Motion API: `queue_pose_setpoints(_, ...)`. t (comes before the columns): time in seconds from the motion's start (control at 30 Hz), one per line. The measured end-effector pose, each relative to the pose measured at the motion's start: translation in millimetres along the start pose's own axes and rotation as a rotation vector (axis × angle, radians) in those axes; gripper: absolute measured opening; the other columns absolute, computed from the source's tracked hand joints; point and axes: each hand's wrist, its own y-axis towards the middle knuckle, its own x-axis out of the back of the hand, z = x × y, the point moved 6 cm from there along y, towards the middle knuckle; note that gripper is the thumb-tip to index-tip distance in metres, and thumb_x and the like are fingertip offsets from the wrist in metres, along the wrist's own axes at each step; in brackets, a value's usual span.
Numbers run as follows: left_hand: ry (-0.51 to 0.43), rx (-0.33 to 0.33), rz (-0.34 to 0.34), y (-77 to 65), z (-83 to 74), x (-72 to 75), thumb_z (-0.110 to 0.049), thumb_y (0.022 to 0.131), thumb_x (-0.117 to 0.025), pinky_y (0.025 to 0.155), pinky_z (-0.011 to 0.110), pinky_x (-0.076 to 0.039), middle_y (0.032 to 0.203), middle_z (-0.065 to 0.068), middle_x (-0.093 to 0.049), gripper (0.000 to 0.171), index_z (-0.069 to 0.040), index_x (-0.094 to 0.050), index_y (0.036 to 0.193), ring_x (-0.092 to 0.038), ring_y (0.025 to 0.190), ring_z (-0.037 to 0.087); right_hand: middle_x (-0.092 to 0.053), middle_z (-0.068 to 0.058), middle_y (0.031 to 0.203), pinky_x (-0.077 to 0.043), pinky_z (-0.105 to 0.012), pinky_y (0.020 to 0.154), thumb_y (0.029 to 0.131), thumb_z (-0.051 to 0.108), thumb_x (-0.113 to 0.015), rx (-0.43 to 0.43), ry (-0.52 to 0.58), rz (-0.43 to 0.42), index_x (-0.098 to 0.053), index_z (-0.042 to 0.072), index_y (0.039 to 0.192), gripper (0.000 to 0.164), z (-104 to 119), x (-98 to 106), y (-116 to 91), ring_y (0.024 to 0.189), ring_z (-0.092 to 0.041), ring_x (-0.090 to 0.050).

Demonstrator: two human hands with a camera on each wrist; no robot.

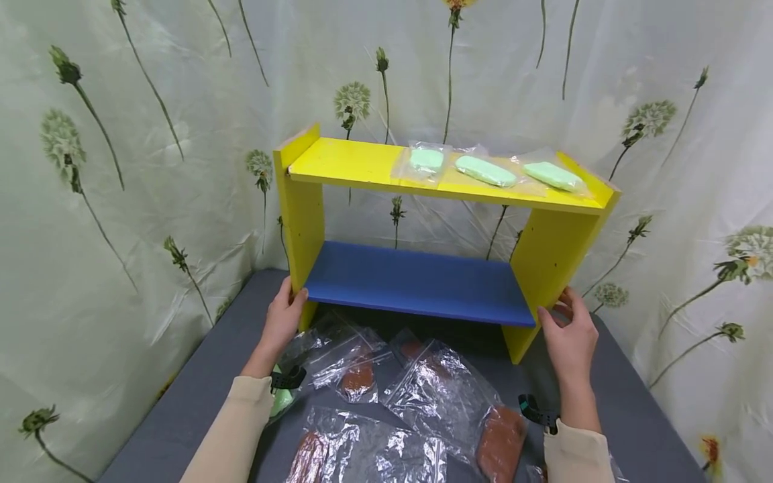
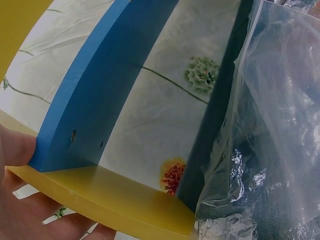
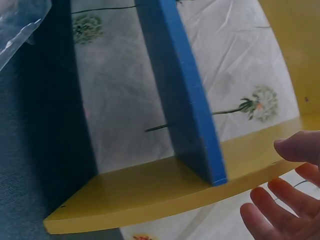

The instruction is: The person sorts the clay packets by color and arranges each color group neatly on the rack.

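A small shelf unit with yellow sides and top (image 1: 362, 159) and a blue middle board (image 1: 417, 278) stands on the dark table. My left hand (image 1: 282, 318) grips its left side panel (image 2: 125, 200); the thumb lies at the end of the blue board, the fingers on the outer side. Around the right side panel (image 3: 145, 197) is my right hand (image 1: 570, 339), thumb inside and curled fingers outside. Three clear bags with pale green pieces lie on the top board: one left (image 1: 427, 159), one central (image 1: 486, 172), one right (image 1: 555, 176).
Clear zip bags (image 1: 443, 382) lie on the table (image 1: 199, 396) before the unit, several with brown pieces (image 1: 502, 439). A green piece (image 1: 281, 396) lies in a bag beside my left wrist. Behind hangs a flower-patterned curtain (image 1: 199, 134).
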Motion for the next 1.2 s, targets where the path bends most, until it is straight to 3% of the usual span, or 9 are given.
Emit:
queue_pose_setpoints(0.13, -0.006, 0.003, 0.004, -0.4, -0.2, -0.4, -0.043, 0.107, -0.045, 0.09, 0.052, -0.046, 0.129, 0.018, -0.054, 0.051, -0.02, -0.036, 0.151, -0.056, 0.108, 0.037, -0.065, -0.008, 0.123, -0.044, -0.005, 0.075, 0.093, 0.019, -0.074, 0.006, -0.042, 0.014, -0.058, 0.018, 0.141, 0.05, -8, -7, -1, 0.108, -0.026, -0.063)
queue_pose_setpoints(0.3, -0.01, -0.002, -0.001, -0.8, -0.9, -0.1, -0.042, 0.107, -0.045, 0.092, 0.054, -0.045, 0.131, 0.019, -0.054, 0.05, -0.019, -0.037, 0.151, -0.055, 0.111, 0.039, -0.067, -0.011, 0.117, -0.041, -0.004, 0.071, 0.093, 0.018, -0.074, 0.007, -0.072, 0.013, -0.059, 0.014, 0.137, 0.046, -15, -13, -2, 0.105, -0.028, -0.064)
queue_pose_setpoints(0.63, -0.018, 0.003, 0.007, -1.7, -1.3, 0.9, -0.041, 0.107, -0.045, 0.097, 0.06, -0.044, 0.139, 0.019, -0.05, 0.053, -0.019, -0.033, 0.154, -0.052, 0.121, 0.045, -0.068, -0.012, 0.116, -0.04, -0.004, 0.07, 0.091, 0.014, -0.076, 0.037, -0.078, -0.028, -0.062, 0.014, 0.132, 0.043, -21, -22, -3, 0.103, -0.03, -0.067)
queue_pose_setpoints(1.0, -0.03, -0.015, 0.019, -2.4, -2.6, 1.4, -0.04, 0.107, -0.048, 0.095, 0.057, -0.044, 0.138, 0.019, -0.051, 0.053, -0.018, -0.035, 0.153, -0.053, 0.12, 0.041, -0.07, -0.012, 0.11, -0.04, -0.004, 0.069, 0.091, 0.013, -0.077, 0.039, -0.089, -0.041, -0.065, 0.01, 0.125, 0.037, -24, -19, -5, 0.1, -0.028, -0.066)
queue_pose_setpoints(1.2, -0.011, -0.02, -0.001, -1.1, -4.0, 4.3, -0.039, 0.106, -0.05, 0.097, 0.059, -0.044, 0.141, 0.019, -0.052, 0.053, -0.017, -0.038, 0.153, -0.054, 0.123, 0.04, -0.072, -0.014, 0.107, -0.041, -0.013, 0.072, 0.092, 0.017, -0.076, 0.031, -0.111, -0.018, -0.067, 0.009, 0.123, 0.033, -24, -19, -5, 0.099, -0.029, -0.067)
